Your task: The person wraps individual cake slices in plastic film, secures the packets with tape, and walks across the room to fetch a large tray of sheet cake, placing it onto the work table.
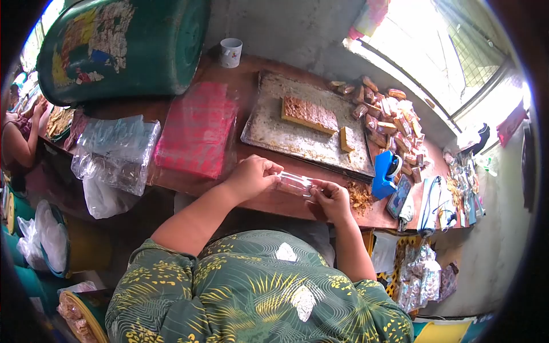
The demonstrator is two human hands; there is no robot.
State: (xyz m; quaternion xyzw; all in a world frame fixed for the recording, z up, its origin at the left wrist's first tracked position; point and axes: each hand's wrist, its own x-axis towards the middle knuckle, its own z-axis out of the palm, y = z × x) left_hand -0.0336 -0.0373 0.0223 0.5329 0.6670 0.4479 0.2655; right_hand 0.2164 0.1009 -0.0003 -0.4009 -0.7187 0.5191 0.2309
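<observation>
- Before the tray point(271, 134), just off its near edge: film point(294, 185), clear, glossy, held between two hands over the table point(244, 77); glare leaves any contents untold.
- Handling, by judgement: very light, limp, slippery, liable to crease or tear under a hard pull; best taken by the edges at either end, between thumb and fingertip.
- Left hand point(254, 176), at the tray's near side: thumb and fingers pinched together on the film's left end.
- Right hand point(333, 200), near side of the tray, farther right: thumb and fingers closed on the film's right end.
- Crumbs point(359, 197), by the tray's near right corner: golden brown, flaky, loosely heaped.
- Phone point(398, 196), right of the tray: flat, dark, rounded corners.
- Dispenser point(383, 178), just beside the tray's near right corner: blue, smooth, curved, apparently plastic, with a roll of tape.
- Sheets point(197, 134), left of the tray: red, glossy, flat stack.
- Slice point(346, 139), on the tray, right part: narrow, yellow-sided.
- Cake point(309, 116), on the tray: oblong block, browned rough top, porous-looking sides.
- Tray itself: shallow, rectangular, metal-looking, stained.
- Packs point(394, 120), right of the tray: small wrapped blocks, shiny, jumbled.
- Mug point(231, 52), beyond the tray's far left corner: white, cylindrical, upright.
- Drum point(128, 48), left of and beyond the tray: green, rounded, on its side, label peeling.
</observation>
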